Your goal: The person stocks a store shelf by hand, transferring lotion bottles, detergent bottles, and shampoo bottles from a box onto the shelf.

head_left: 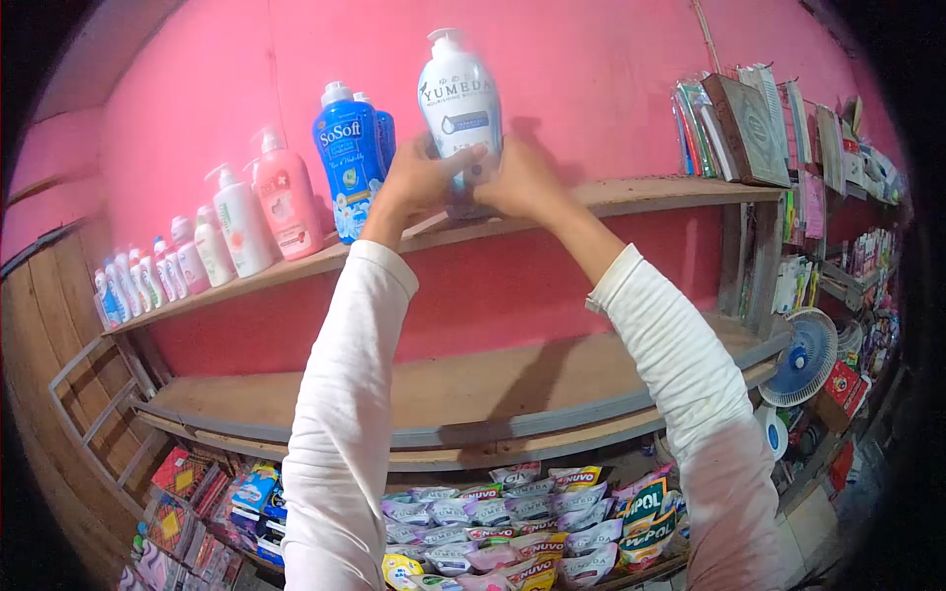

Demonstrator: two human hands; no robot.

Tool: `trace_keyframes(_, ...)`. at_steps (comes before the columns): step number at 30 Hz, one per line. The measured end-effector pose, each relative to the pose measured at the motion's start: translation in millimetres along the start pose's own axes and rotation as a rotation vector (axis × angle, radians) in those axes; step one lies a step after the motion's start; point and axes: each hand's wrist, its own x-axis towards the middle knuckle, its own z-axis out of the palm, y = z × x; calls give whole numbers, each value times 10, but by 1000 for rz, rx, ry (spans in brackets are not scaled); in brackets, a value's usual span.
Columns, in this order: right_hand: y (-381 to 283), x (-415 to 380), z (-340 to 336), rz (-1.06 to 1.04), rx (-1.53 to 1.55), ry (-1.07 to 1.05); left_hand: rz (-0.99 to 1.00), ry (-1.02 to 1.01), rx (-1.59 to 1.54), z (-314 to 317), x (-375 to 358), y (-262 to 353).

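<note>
L hand [419,182] + R hand [522,182] both clamped on white Yumeda pump bottle [459,94] | btl upright at top shelf [670,192] edge, blue SoSoft btl [347,163] just left of my fingers | step: seating it, I reckon | next needs: flat base, gentle release

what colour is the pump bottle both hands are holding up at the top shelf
The pump bottle is white with a dark blue label, seen in the head view.

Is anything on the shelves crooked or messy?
Nothing looks spilled or broken. The white pump bottle is gripped by the left hand and right hand at the top shelf; other bottles stand upright.
</note>
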Motion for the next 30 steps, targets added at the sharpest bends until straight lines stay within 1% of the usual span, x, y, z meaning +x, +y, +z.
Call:
trace_keyframes(2,34,32,-60,-55,-13,-49,2,6,12,-8,12,-28)
trace_keyframes(5,3,53,-541,25,332,-439,12,22,66,-15,62,-95)
trace_keyframes(6,166,155,-588,44,400,-486,5,45,114,-8,62,-76)
trace_keyframes(7,224,233,-575,95,334,-453,-3,66,161,3,62,-74)
trace_keyframes(9,367,326,-542,201,206,-382,15,52,73,3,56,-134)
trace_keyframes(10,244,254,-593,163,24,-410,25,44,29,18,50,-158)
trace_keyframes(13,135,148,-569,127,129,-526,-63,47,222,99,-162,9)
trace_keyframes(14,72,123,-593,132,105,-528,-31,34,255,84,-97,-133)
trace_keyframes(17,-9,134,-592,138,33,-550,-66,77,290,106,-147,-150)
trace_keyframes(21,72,227,-473,171,2,-546,-9,129,308,125,-139,-257)
trace_keyframes(23,88,254,-450,135,-63,-546,18,151,337,139,-168,-231)
trace_keyframes(26,264,319,-304,171,145,-524,40,176,346,161,-188,-248)
trace_keyframes(29,394,416,-209,209,121,-529,31,184,353,179,-209,-225)
trace_keyframes(30,433,451,-198,166,73,-541,43,185,351,181,-195,-245)
